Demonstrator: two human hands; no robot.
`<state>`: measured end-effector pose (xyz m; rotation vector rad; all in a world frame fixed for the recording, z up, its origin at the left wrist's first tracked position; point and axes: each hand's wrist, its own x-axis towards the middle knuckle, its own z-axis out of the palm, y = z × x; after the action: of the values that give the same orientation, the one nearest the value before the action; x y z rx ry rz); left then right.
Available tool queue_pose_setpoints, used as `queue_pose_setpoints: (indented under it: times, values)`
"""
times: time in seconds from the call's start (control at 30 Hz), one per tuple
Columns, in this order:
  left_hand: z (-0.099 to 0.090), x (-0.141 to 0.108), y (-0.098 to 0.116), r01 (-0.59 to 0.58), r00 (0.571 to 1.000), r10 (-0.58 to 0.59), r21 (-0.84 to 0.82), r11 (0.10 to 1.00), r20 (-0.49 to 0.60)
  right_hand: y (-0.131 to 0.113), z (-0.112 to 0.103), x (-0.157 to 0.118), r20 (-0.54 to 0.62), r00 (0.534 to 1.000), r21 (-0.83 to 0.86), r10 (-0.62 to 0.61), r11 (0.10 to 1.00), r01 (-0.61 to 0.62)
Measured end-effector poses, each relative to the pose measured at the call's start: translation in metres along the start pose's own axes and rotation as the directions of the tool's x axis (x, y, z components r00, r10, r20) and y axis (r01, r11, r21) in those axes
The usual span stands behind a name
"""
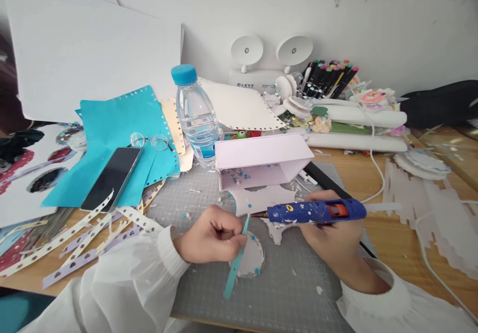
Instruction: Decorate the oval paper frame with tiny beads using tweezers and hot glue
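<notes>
Right hand (333, 236), over grey cutting mat (291, 293), grips blue glue gun (309, 212) — left hand (212, 236) pinching teal tweezers (233, 274) above white disc (253, 259) on the mat, nozzle (260, 214) at or just beside tweezer tips — likely a glue-dabbing step, next move calling for steadiness.

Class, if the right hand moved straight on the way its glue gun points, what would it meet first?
Probably the upper tip of the slim teal tool in the left hand. The glue gun in the right hand points there, very close, though depth is unclear.
</notes>
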<state>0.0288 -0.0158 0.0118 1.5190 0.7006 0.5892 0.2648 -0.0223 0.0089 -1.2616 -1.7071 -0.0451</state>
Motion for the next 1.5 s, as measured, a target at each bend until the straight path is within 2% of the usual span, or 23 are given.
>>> queue_pose_setpoints:
  times: [0.27, 0.47, 0.77, 0.93, 1.5]
  values:
    - [0.0, 0.0, -0.002, 0.003, 1.0, -0.003, -0.006, 1.0, 0.01, 0.001, 0.001, 0.0, -0.004, 1.0, -0.001, -0.019, 1.0, 0.019]
    - [-0.001, 0.001, 0.001, 0.011, 1.0, -0.011, -0.01, 1.0, 0.001, 0.006, -0.001, -0.003, -0.095, 0.992, 0.029, 0.088, 0.996, -0.086]
    - [0.0, 0.001, 0.002, 0.019, 1.0, -0.018, -0.028, 0.999, 0.009, -0.006, 0.002, -0.004, -0.064, 0.998, 0.067, 0.011, 0.998, -0.007]
    - [0.0, 0.0, 0.002, 0.008, 1.0, -0.008, -0.022, 1.0, 0.015, -0.005, 0.002, -0.003, -0.09, 0.996, 0.055, 0.023, 0.998, -0.018]
    - [0.0, 0.001, 0.005, 0.016, 1.0, -0.015, -0.012, 1.0, 0.007, -0.005, 0.001, -0.002, -0.067, 0.998, 0.06, 0.017, 0.998, -0.013]
